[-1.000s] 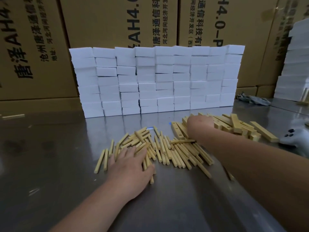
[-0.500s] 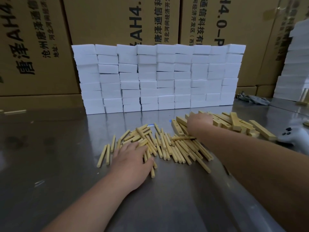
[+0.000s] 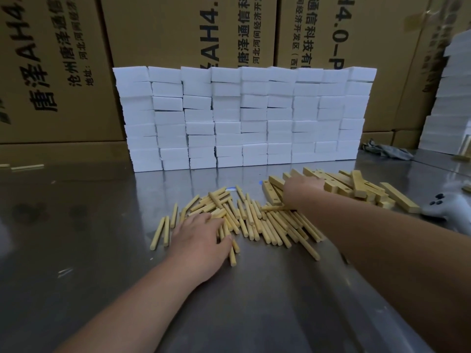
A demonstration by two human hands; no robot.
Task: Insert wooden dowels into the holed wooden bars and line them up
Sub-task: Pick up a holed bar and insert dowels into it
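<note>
Steel tabletop (image 3: 76, 250) is backed by a wall of white blocks (image 3: 242, 115). Straight fingers of the left hand (image 3: 201, 240) are pressed on the dowels (image 3: 257, 222), laid lengthwise mostly toward that wall. Nearer it, the right hand (image 3: 303, 191) is set on the holed bars (image 3: 354, 184); its fingers seem hidden, so its grip cannot be told.

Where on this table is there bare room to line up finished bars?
Bare steel table lies left of the dowels, up to the white blocks, and near you, this side of them. Crowded: dowels centre, holed bars and a controller right.
</note>
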